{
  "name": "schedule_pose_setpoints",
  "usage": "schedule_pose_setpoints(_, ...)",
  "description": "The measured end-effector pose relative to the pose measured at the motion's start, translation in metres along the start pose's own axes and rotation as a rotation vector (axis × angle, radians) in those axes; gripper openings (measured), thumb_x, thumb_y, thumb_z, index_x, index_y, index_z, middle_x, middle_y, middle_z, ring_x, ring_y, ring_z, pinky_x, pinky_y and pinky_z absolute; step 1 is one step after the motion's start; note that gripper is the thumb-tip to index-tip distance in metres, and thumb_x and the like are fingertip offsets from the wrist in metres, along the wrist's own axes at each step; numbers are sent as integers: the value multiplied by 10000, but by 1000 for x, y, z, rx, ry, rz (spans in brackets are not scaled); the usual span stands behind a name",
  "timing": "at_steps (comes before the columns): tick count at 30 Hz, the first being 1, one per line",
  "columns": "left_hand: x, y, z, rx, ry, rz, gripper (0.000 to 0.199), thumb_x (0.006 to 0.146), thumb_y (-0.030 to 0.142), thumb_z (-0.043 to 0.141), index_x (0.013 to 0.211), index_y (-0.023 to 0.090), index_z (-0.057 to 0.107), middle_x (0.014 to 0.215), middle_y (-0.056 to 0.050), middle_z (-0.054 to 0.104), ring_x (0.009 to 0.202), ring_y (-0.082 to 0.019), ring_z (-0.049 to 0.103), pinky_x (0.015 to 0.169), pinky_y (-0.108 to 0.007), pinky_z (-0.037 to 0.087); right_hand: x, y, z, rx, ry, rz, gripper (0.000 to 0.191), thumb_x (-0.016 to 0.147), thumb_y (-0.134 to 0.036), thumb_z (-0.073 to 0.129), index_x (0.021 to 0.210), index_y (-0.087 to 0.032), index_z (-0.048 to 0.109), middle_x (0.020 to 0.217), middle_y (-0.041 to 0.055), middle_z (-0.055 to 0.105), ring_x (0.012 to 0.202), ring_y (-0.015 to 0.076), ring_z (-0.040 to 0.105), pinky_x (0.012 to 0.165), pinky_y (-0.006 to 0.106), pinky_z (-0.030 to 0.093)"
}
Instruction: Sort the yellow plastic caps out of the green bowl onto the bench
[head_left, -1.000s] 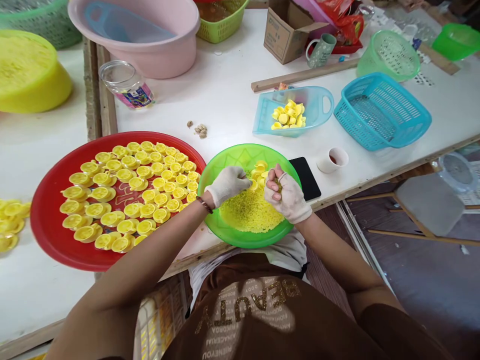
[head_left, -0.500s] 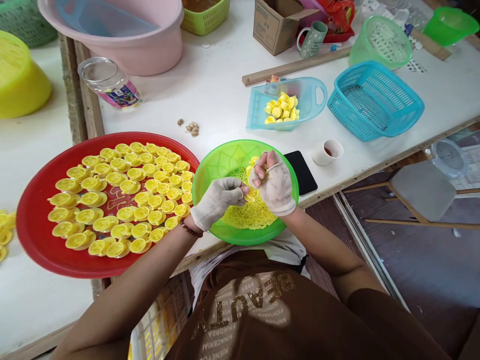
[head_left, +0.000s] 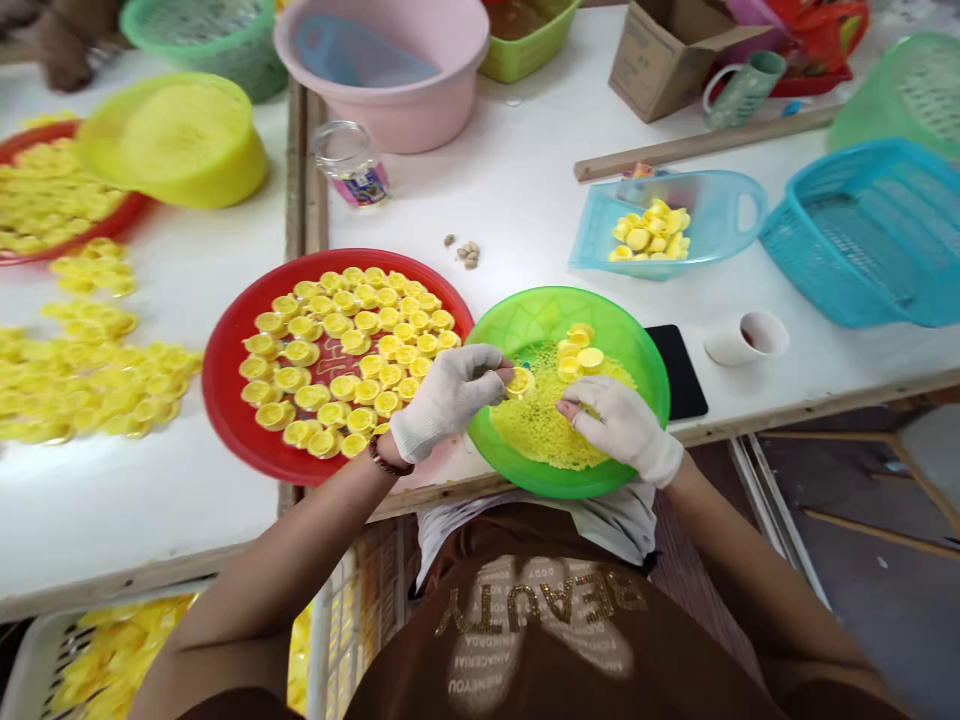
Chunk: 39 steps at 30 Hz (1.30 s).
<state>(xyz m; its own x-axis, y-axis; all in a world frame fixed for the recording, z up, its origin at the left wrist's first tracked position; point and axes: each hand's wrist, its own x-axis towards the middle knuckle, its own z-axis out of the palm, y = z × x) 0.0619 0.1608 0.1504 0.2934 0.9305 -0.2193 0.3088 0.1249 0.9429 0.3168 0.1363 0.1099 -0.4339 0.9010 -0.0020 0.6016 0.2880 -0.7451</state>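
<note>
You: left hand (head_left: 450, 400) pinches a cap (head_left: 519, 381) over the green bowl (head_left: 570, 306) | right hand (head_left: 622, 430) curls on the granules (head_left: 536, 430), grip unclear | done: rows of caps (head_left: 337, 390) on the red tray (head_left: 219, 390) | left: big heap in bowl

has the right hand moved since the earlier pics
Yes, the right hand has moved toward the person, judged against the black phone: it now sits lower than the phone, over the near side of the green bowl.

Reach from the green plastic bowl (head_left: 570, 305) to the teal plastic scoop (head_left: 720, 220) is left open; sideways passage is blocked by the red tray (head_left: 214, 385) and black phone (head_left: 679, 360), both touching the rim.
</note>
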Motion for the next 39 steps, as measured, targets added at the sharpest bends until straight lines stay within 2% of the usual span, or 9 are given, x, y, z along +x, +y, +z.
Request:
schedule_pose_setpoints(4, -24, -1, -70, 316, 285, -43, 203, 853, 360, 626, 885, 178, 711, 795, -45, 703, 729, -189, 641, 668, -287, 493, 0, 0, 7, -164, -71, -92, 193, 1007, -300, 522, 965, -218, 691, 1009, 110, 713, 986, 294, 646, 902, 480, 498)
schedule_pose_setpoints(9, -38, -38, -147, 873, 590, -71, 201, 851, 316, 570, 853, 188, 725, 897, -94, 728, 846, -256, 637, 741, -352, 463, 5, -4, 14, -167, -70, -105, 222, 1027, -317, 483, 1009, -234, 689, 1012, 99, 712, 984, 290, 649, 901, 477, 509)
schedule_pose_setpoints(15, -33, -78, -161, 977, 518, -368, 299, 879, 357, 529, 940, 169, 753, 901, -131, 729, 811, -275, 619, 661, -352, 409, 7, -4, 18, -167, -73, -157, 176, 1014, -264, 502, 978, -251, 674, 970, 95, 704, 941, 285, 651, 845, 457, 513)
schedule_pose_setpoints(21, -29, -70, -161, 1012, 389, -506, 372, 919, 430, 506, 988, 157, 749, 983, -139, 727, 873, -311, 643, 710, -370, 452, 11, -4, 18, -228, -140, -157, 222, 1036, -247, 471, 986, -206, 683, 1011, 86, 708, 962, 245, 640, 893, 412, 517)
schedule_pose_setpoints(23, -26, -59, -154, 1055, 409, -470, 401, 939, 478, 494, 953, 164, 744, 961, -140, 724, 863, -315, 639, 728, -390, 469, 15, -8, 22, -295, -217, -152, 250, 1043, -222, 452, 1020, -175, 696, 1037, 100, 705, 978, 235, 638, 918, 395, 510)
schedule_pose_setpoints(26, -13, -35, -127, 1066, 472, -140, 383, 965, 464, 488, 947, 173, 736, 940, -112, 721, 887, -299, 648, 776, -389, 478, 20, -19, 31, -445, -406, -150, 236, 1027, -246, 505, 1102, -135, 699, 1132, 145, 687, 1016, 258, 646, 900, 398, 508)
schedule_pose_setpoints(30, 23, -4, -51, 841, 289, 255, 284, 939, 321, 516, 912, 176, 758, 893, -77, 741, 851, -228, 668, 803, -327, 480, 19, -30, 44, -512, -601, -58, 311, 1039, -327, 492, 1177, -112, 670, 1168, 175, 706, 1004, 285, 680, 825, 386, 507)
schedule_pose_setpoints(35, 82, 3, 54, 753, -77, 178, 259, 914, 242, 534, 921, 166, 781, 882, -94, 755, 827, -208, 669, 756, -298, 468, 21, -24, 46, -323, -625, 69, 264, 1027, -335, 508, 1001, -157, 701, 1024, 121, 762, 924, 248, 691, 797, 335, 475)
schedule_pose_setpoints(39, 114, -8, 85, 730, -146, -47, 168, 845, 204, 625, 897, 133, 769, 851, -100, 744, 795, -207, 663, 698, -281, 467, 25, -14, 33, 236, -358, 225, 338, 994, -395, 564, 728, -188, 551, 674, 10, 607, 631, 140, 551, 618, 273, 423)
